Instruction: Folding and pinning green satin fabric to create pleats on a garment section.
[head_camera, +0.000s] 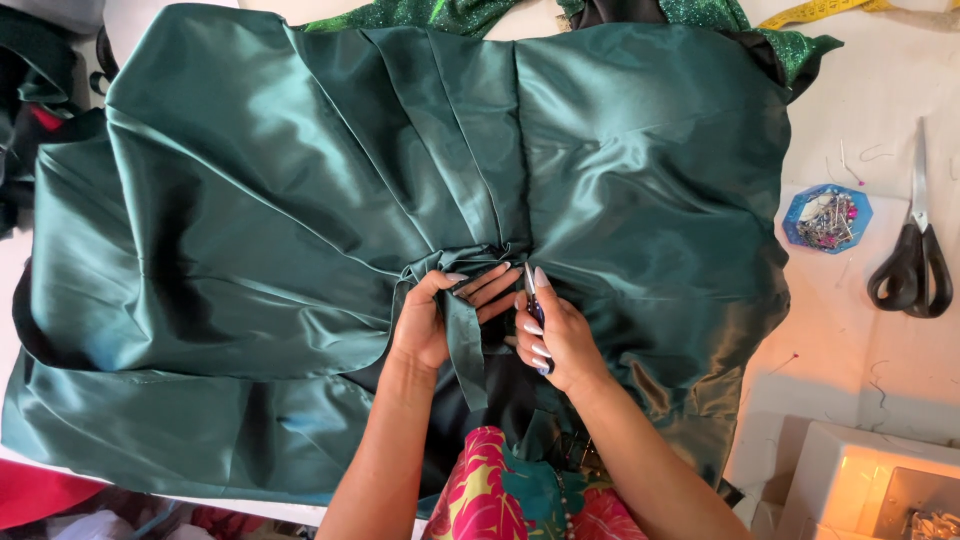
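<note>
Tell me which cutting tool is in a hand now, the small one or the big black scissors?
The small one: the right hand holds small snips at the gathered green satin. The big black-handled scissors lie untouched on the table, right of the pin dish.

left hand (432, 318): fingers pinching | right hand (556, 335): fingers curled closed

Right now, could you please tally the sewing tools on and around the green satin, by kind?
Black-handled scissors on the white table: 1
Blue octagonal pin dish: 1
Yellow tape measure: 1
Small slim tool in the right hand: 1
Total: 4
</note>
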